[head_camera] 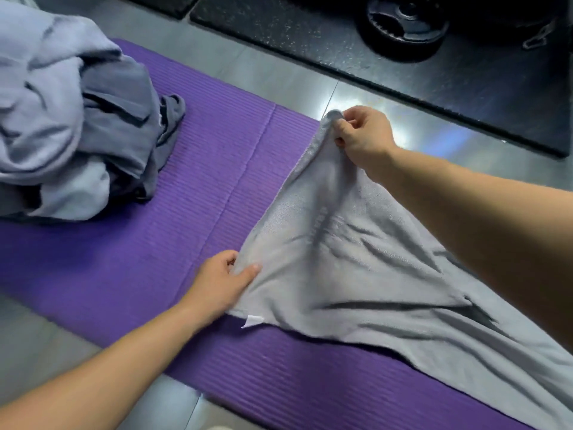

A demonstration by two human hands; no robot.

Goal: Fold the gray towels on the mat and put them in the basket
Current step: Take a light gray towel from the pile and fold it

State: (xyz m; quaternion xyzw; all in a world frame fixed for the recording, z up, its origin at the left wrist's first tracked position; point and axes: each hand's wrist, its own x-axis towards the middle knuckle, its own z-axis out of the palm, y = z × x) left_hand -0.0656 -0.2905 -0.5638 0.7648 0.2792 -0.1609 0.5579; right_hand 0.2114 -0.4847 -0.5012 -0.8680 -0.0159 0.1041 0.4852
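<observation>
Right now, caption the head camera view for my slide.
On the purple mat, left hand and right hand pinch one edge of a gray towel beside a heap of towels.

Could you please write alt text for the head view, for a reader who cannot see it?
The left hand and right hand each pinch a corner of a gray towel, stretching its edge over a purple mat; crumpled gray towels are heaped at the mat's left.

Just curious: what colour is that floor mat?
The mat is ribbed purple, seen in head view.
</observation>
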